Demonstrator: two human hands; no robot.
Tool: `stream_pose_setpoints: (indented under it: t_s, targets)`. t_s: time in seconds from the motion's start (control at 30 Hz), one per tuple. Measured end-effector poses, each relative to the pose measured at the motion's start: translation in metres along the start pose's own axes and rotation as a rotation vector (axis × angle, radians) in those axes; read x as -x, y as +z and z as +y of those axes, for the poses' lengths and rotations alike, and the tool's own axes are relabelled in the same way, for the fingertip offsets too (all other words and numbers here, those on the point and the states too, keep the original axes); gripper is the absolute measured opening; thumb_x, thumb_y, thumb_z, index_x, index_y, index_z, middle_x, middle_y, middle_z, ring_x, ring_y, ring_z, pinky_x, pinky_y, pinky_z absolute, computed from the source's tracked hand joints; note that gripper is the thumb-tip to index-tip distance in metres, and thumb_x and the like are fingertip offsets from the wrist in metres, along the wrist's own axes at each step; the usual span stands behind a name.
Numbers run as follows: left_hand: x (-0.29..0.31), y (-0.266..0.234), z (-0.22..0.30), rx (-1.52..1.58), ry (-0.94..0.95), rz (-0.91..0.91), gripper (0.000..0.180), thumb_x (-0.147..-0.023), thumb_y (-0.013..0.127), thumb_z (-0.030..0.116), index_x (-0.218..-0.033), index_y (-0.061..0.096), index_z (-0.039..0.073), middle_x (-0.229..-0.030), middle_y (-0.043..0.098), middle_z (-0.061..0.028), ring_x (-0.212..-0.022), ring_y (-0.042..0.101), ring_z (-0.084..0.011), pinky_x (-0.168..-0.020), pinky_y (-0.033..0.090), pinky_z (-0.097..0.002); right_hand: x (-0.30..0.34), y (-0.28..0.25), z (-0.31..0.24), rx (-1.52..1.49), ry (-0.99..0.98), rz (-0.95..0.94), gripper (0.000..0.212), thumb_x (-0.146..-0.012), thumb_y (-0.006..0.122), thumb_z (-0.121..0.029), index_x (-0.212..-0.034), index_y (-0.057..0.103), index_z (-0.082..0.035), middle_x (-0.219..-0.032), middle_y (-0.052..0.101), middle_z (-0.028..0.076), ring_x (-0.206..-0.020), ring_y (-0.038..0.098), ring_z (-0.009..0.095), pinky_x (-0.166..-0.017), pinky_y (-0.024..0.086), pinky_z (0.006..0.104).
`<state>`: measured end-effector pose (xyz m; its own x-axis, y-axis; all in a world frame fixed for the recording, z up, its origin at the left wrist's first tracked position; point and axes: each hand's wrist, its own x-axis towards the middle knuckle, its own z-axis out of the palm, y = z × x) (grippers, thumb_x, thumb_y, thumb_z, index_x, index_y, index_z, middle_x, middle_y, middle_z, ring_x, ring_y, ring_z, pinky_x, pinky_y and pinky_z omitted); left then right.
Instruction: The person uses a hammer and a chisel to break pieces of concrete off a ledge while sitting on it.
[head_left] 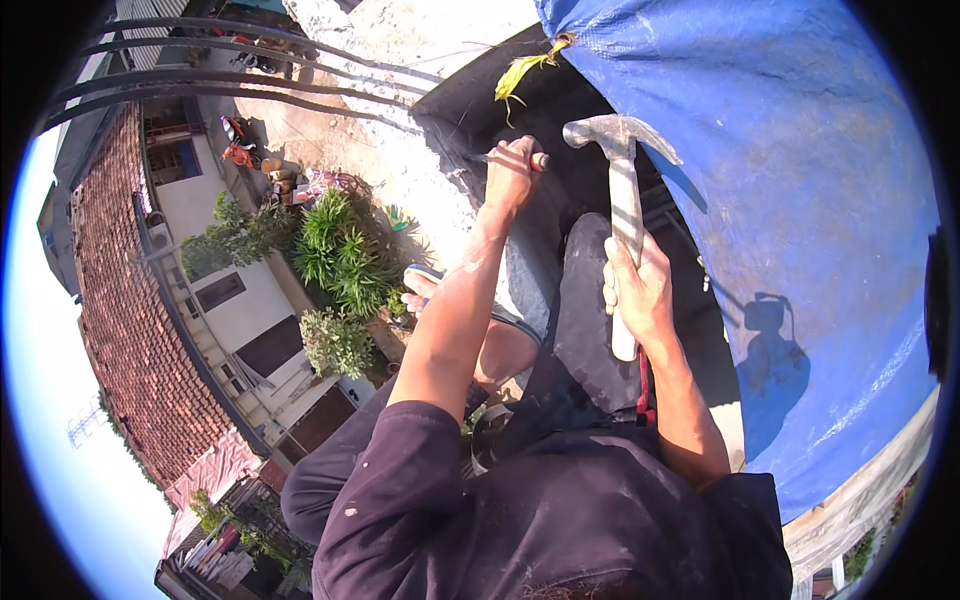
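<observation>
Looking from high, saw at the left of the frame a house with tiled roof [150,310], standing lower and so only background. Saw across the right side a blue tarpaulin [820,200], gathered at the top into a knot [563,41], probably for holding it in place. Noticed left of centre a rough pale wall [440,165], with dark cables [260,95] reaching towards it from the upper left. Had a dark-trousered knee [590,260] bent in the middle, perhaps for steadiness in a narrow place.

Held a claw hammer [622,185] nearly upright, right of centre, with the right hand [640,285] wrapped around the middle of the handle, perhaps preferring control to strong swing. Had its striking face towards the left of the frame, on the side of the other fist, with the claw towards the tarpaulin. Had the left hand [513,175] clenched at the upper centre, below a yellow strip [520,75] hanging from the knot, apparently as tie. Grasped there a slim tool [479,157], mostly hidden, maybe a chisel, with thin tip pointing to the wall; could not tell about contact.
</observation>
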<state>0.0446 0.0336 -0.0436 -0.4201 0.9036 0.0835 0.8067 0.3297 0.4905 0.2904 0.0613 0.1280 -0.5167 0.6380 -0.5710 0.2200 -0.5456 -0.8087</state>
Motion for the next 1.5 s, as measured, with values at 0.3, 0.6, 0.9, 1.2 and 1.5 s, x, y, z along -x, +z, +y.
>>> stream_pose_setpoints:
  t_s: [0.3,0.6,0.9,1.2,1.5]
  targets:
    - [-0.014,-0.042,0.004,0.231,-0.255,-0.113,0.02,-0.084,0.062,0.007,-0.102,0.056,0.003,-0.089,0.067,-0.0241,-0.085,0.067,-0.0438,-0.076,0.053,-0.0495,0.0,0.067,0.007,-0.379,-0.503,0.22,0.021,-0.106,0.055,-0.019,-0.104,0.05,0.001,-0.07,0.057,0.005,-0.05,0.053,0.011,-0.047,0.045,0.0255]
    - [-0.006,-0.033,-0.042,0.348,0.001,-0.078,0.021,-0.08,0.063,0.005,-0.1,0.059,0.002,-0.085,0.066,-0.0235,-0.079,0.067,-0.0395,-0.072,0.053,-0.0437,-0.009,0.073,0.015,0.319,-0.412,0.029,0.026,-0.099,0.066,-0.018,-0.102,0.054,0.005,-0.071,0.06,0.021,-0.062,0.064,0.039,-0.056,0.046,0.0439]
    - [-0.031,-0.063,-0.048,0.538,-0.187,-0.295,0.02,-0.086,0.069,0.009,-0.103,0.061,0.004,-0.089,0.064,0.0,-0.085,0.057,-0.0101,-0.079,0.05,-0.0303,-0.068,0.035,0.021,0.662,-0.482,-0.046,0.028,-0.1,0.063,-0.024,-0.099,0.057,0.003,-0.071,0.061,0.022,-0.066,0.064,0.044,-0.057,0.05,0.0475]
    - [-0.042,-0.094,-0.049,0.455,-0.19,-0.455,0.016,-0.083,0.07,0.014,-0.094,0.063,0.006,-0.08,0.062,-0.0053,-0.076,0.059,-0.016,-0.07,0.05,-0.0333,-0.063,0.037,0.01,0.491,-0.851,0.037,0.023,-0.098,0.067,-0.02,-0.104,0.056,0.0,-0.072,0.065,0.02,-0.068,0.07,0.039,-0.056,0.054,0.0416]
    - [-0.042,-0.098,-0.057,0.5,-0.225,-0.476,0.012,-0.085,0.072,0.014,-0.092,0.065,0.007,-0.077,0.061,-0.0003,-0.075,0.056,-0.0086,-0.068,0.048,-0.0285,-0.051,0.037,-0.019,0.392,-0.991,0.048,0.027,-0.096,0.07,-0.021,-0.101,0.056,0.001,-0.068,0.063,0.018,-0.065,0.069,0.04,-0.052,0.052,0.0424]
